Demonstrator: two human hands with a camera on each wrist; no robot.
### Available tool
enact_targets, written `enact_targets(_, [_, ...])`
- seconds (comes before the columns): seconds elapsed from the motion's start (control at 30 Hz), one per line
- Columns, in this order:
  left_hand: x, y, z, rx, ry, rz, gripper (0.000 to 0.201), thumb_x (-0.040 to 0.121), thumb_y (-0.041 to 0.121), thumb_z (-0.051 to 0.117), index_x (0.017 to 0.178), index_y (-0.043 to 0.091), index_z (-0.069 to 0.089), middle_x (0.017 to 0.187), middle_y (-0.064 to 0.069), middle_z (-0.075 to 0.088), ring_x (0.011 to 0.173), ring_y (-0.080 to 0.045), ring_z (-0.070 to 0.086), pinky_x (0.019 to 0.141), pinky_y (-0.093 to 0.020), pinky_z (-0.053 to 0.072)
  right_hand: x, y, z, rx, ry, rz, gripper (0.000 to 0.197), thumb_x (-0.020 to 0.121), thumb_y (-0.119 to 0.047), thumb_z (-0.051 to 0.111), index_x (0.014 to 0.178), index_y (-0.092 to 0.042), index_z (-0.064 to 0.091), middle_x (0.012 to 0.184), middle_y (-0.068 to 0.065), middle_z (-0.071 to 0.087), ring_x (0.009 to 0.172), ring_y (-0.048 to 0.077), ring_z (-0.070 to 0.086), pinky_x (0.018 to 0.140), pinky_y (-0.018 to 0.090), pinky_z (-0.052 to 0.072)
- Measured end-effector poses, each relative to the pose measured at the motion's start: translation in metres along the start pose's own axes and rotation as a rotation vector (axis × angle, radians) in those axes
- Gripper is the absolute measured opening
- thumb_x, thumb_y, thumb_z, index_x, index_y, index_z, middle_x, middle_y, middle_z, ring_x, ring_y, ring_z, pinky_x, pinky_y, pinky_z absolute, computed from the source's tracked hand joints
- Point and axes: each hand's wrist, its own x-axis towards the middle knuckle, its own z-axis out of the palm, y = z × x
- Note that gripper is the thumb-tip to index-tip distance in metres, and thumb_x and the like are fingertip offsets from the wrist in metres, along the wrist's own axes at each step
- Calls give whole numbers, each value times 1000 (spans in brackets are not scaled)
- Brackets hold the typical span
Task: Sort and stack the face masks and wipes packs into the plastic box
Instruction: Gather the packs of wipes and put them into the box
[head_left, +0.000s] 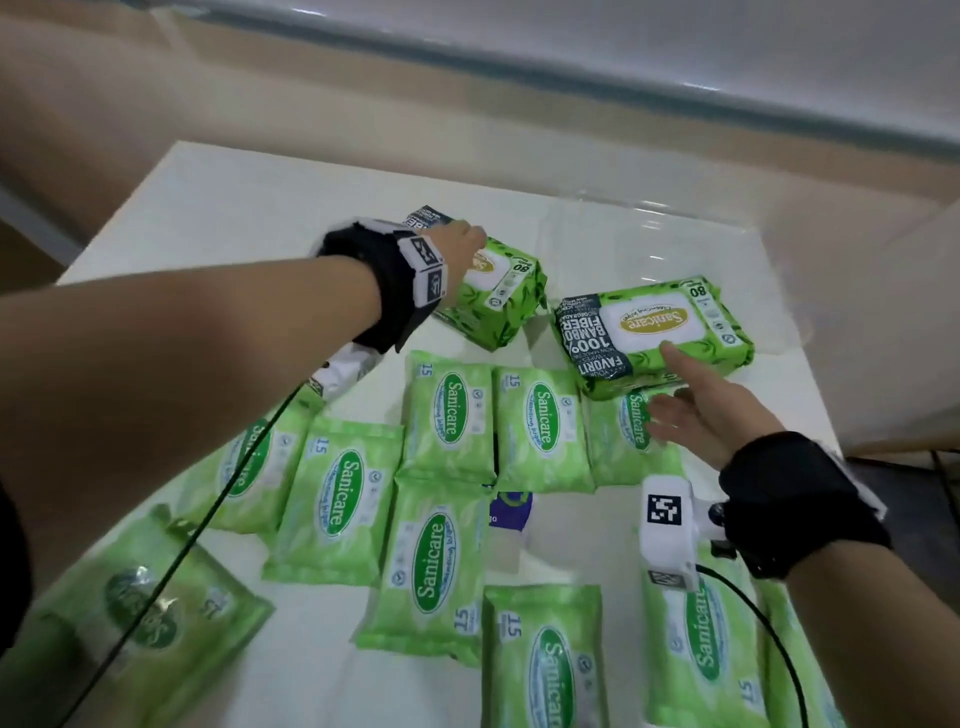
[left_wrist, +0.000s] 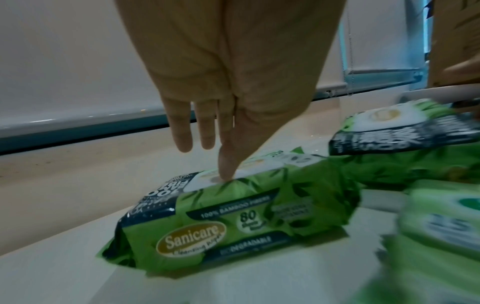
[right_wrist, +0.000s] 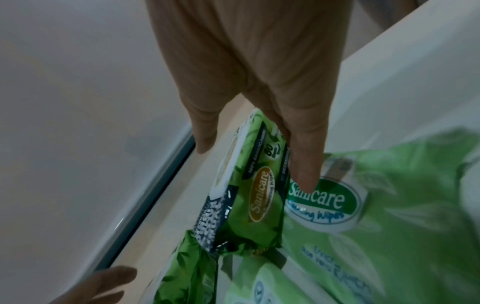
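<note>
Two large green 80-count wipes packs lie at the back of the white table (head_left: 234, 218). My left hand (head_left: 462, 244) is over the left large pack (head_left: 501, 299); in the left wrist view one fingertip (left_wrist: 226, 174) touches the top of that pack (left_wrist: 233, 226) while the other fingers hang straight. My right hand (head_left: 675, 395) reaches the right large pack (head_left: 654, 332): the thumb rests on its top, and the straight fingers lie along its near side over a small pack. In the right wrist view this large pack (right_wrist: 249, 195) sits between thumb and fingers (right_wrist: 306, 174).
Several small green 15-count packs (head_left: 447, 415) cover the near half of the table in rows. A purple-and-white pack (head_left: 511, 512) peeks out among them. Something clear and glossy (head_left: 649, 228) stands at the back right. A cardboard box (left_wrist: 454, 41) is beyond the table.
</note>
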Motion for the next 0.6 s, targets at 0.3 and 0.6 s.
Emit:
enact_targets(0.3, [67, -8, -7, 100, -230, 135, 131, 53, 14, 92, 148, 5, 3, 153, -16, 18, 140, -27, 24, 110, -32, 19, 53, -14, 10, 41, 89, 180, 44, 70, -49, 78, 89, -18, 54, 112, 4, 51, 98, 18, 53, 71, 33, 54])
enact_targets(0.6, [57, -3, 30, 167, 51, 51, 99, 50, 32, 89, 130, 6, 37, 129, -14, 42, 119, -28, 41, 101, -39, 29, 70, 3, 23, 304, 129, -8, 95, 31, -32, 85, 121, -10, 61, 115, 7, 68, 96, 23, 66, 88, 39, 54])
